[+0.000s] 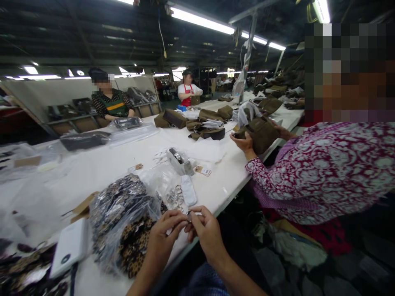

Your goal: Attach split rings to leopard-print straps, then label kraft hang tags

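Both hands meet over the table's front edge. My left hand (168,228) pinches one side of a small metal ring (188,217), and my right hand (203,226) grips its other side between thumb and fingers. Fingertips cover much of the ring. Just beyond them, several loose metal rings (179,195) lie beside a pale flat pouch-like piece (188,190). Left of my hands, a clear plastic bag (119,205) bulges with leopard-print pieces (135,242).
A tape dispenser (180,161) and paper tags (203,170) lie farther up the white table (101,160). On the left is a white phone-like device (69,246). A co-worker close on my right holds an olive bag (261,133); more olive bags (210,123) are piled behind.
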`<state>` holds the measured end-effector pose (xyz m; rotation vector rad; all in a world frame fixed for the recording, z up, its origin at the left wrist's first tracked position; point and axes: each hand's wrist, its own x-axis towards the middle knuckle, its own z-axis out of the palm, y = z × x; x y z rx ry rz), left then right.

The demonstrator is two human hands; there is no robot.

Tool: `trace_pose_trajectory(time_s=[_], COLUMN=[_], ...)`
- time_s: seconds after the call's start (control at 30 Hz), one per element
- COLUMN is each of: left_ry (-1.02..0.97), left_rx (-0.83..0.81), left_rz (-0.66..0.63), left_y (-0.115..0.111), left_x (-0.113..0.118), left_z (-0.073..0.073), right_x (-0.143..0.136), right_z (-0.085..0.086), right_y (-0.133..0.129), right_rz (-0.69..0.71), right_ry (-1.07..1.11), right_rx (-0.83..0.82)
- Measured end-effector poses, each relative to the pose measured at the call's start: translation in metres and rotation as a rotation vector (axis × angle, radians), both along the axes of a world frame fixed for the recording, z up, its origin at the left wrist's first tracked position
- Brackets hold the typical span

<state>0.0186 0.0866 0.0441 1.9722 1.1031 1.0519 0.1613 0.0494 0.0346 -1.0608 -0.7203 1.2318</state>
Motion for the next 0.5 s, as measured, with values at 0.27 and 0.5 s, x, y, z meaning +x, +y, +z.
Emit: trace_pose_trajectory(time_s=[0.27,0.5], left_ry=[-0.059,-0.164], left_rx=[-0.047,-0.237], left_rz=[0.076,0.223], left_y=[-0.004,-0.014], left_x=[0.000,0.005], left_z=[-0.010,-0.005], right_x=[-0.006,-0.012], right_z=[0.000,0.001], right_y=[-0.008,-0.020], right_rz=[0.009,-0.007], right_ry=[-0.011,-0.166], right_rx=[-0.012,0.008])
